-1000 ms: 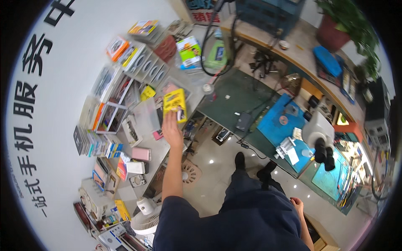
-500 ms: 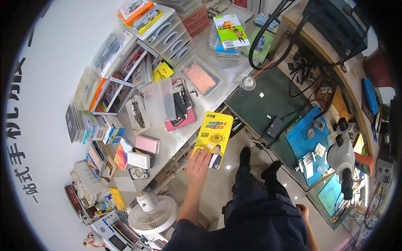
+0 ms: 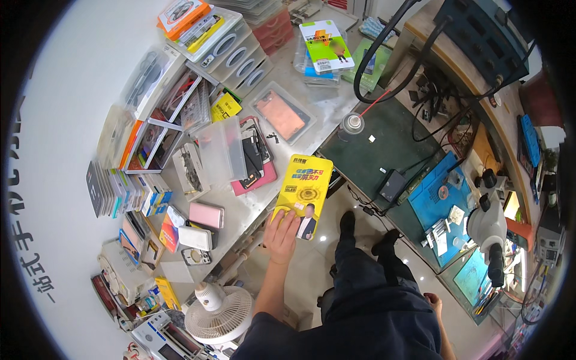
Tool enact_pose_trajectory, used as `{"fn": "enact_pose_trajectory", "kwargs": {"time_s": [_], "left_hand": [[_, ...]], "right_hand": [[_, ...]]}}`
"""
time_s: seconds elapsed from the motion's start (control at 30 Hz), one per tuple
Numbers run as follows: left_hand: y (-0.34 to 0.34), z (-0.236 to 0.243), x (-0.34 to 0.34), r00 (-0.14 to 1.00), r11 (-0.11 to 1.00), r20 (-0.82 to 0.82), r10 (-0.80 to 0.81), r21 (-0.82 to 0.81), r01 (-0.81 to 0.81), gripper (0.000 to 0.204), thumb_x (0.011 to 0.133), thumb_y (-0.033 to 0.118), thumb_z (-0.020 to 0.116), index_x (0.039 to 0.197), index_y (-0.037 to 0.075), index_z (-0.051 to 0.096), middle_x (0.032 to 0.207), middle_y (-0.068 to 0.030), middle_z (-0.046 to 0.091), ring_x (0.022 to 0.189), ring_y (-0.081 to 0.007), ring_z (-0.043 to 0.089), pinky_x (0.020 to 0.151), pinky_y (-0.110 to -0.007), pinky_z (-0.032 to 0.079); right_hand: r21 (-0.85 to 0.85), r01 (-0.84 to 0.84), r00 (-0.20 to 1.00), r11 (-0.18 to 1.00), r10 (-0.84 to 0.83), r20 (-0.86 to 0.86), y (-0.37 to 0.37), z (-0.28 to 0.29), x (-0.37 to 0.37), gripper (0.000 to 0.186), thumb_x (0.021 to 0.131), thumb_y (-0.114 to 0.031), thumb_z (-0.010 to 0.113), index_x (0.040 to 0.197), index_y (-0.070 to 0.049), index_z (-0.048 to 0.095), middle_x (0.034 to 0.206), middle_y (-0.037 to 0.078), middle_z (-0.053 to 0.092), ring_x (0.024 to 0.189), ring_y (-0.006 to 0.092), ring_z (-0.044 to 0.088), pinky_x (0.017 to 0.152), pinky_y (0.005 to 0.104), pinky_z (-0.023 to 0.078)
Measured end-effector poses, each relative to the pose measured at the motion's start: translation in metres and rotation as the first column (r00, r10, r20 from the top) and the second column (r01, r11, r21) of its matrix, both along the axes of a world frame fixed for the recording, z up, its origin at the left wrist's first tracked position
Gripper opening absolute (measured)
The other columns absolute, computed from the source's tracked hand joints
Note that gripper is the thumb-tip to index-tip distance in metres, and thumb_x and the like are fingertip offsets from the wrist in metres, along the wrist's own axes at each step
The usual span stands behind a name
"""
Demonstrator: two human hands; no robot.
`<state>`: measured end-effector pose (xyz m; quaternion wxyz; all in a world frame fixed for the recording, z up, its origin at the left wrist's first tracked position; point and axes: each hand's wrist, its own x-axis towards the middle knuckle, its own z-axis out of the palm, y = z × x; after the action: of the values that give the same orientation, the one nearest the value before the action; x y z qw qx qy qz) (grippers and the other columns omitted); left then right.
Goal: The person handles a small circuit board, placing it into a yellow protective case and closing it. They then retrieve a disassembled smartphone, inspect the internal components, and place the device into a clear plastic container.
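My left hand (image 3: 282, 235) grips the lower end of a flat yellow package (image 3: 305, 186), held above the front edge of the cluttered left desk (image 3: 234, 222). Close by on that surface are a translucent plastic case (image 3: 217, 147), dark phone parts on a pink phone (image 3: 252, 180) and a clear box with a copper-coloured plate (image 3: 282, 115). Down at the right beside my dark clothing is my right hand (image 3: 433, 300), its fingers curled; whatever they hold, if anything, is hidden.
Drawer units (image 3: 231, 57) stand behind. The right bench carries a spray can (image 3: 351, 126), black hose (image 3: 384, 96), blue mat (image 3: 444, 240) and microscope (image 3: 486, 222). A white fan (image 3: 217, 315) is at lower left, with tiled floor (image 3: 318, 258) around my feet.
Since a second ago my left hand has brought the yellow package right and down, toward me and the desk edge. Over the last half second it has barely moved; the view shifted slightly.
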<state>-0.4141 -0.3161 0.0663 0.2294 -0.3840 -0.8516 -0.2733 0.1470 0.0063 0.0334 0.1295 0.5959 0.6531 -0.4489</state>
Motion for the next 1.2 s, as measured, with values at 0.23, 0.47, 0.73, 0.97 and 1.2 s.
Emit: {"fn": "enact_pose_trajectory", "kwargs": {"time_s": [0.23, 0.47, 0.73, 0.97, 1.2], "left_hand": [[-0.001, 0.003, -0.005, 1.000, 1.000, -0.006, -0.008, -0.022, 0.008, 0.023, 0.086, 0.002, 0.065, 0.107, 0.008, 0.068, 0.114, -0.0081, 0.069, 0.111, -0.0314, 0.063, 0.097, -0.050, 0.053], [0.010, -0.002, -0.009, 0.986, 0.987, 0.030, -0.162, -0.020, 0.162, 0.026, 0.082, 0.010, 0.071, 0.107, 0.013, 0.069, 0.115, -0.0036, 0.070, 0.110, -0.0260, 0.063, 0.097, -0.048, 0.053], [0.052, -0.005, -0.006, 0.931, 0.933, 0.091, -0.353, -0.034, 0.357, 0.029, 0.081, 0.010, 0.070, 0.109, 0.015, 0.070, 0.121, -0.0003, 0.067, 0.115, -0.0216, 0.061, 0.101, -0.045, 0.053], [0.072, -0.016, -0.006, 0.917, 0.924, 0.120, -0.381, 0.002, 0.384, 0.030, 0.080, 0.010, 0.067, 0.110, 0.014, 0.070, 0.122, -0.0005, 0.067, 0.117, -0.0220, 0.060, 0.103, -0.044, 0.050], [0.103, -0.043, -0.012, 0.902, 0.907, 0.117, -0.416, -0.018, 0.421, 0.037, 0.080, 0.010, 0.064, 0.117, 0.013, 0.066, 0.126, -0.0007, 0.064, 0.122, -0.0219, 0.056, 0.108, -0.045, 0.045]], "right_hand": [[-0.002, 0.000, 1.000, 1.000, 0.000, 0.018, -0.004, 0.006, -0.019, 0.016, 0.092, -0.007, 0.062, 0.102, 0.001, 0.072, 0.086, 0.010, 0.073, 0.078, 0.0160, 0.070, 0.074, 0.0285, 0.055], [-0.002, 0.007, 1.000, 1.000, -0.007, 0.016, -0.006, 0.006, -0.023, 0.018, 0.093, -0.009, 0.061, 0.102, 0.002, 0.072, 0.084, 0.009, 0.073, 0.077, 0.0147, 0.069, 0.073, 0.0280, 0.054], [-0.017, 0.078, 0.997, 0.997, -0.078, 0.000, -0.008, 0.001, -0.011, 0.018, 0.093, -0.009, 0.061, 0.102, 0.002, 0.072, 0.083, 0.009, 0.072, 0.077, 0.0134, 0.068, 0.072, 0.0270, 0.054], [-0.022, 0.101, 0.994, 0.995, -0.100, 0.033, -0.015, 0.005, -0.016, 0.018, 0.092, -0.009, 0.061, 0.102, 0.001, 0.072, 0.083, 0.008, 0.072, 0.077, 0.0130, 0.067, 0.073, 0.0270, 0.053], [-0.018, 0.120, 0.993, 0.993, -0.119, 0.025, -0.017, 0.008, -0.014, 0.020, 0.092, -0.012, 0.062, 0.104, 0.001, 0.072, 0.086, 0.009, 0.073, 0.080, 0.0143, 0.068, 0.075, 0.0278, 0.054]]}}
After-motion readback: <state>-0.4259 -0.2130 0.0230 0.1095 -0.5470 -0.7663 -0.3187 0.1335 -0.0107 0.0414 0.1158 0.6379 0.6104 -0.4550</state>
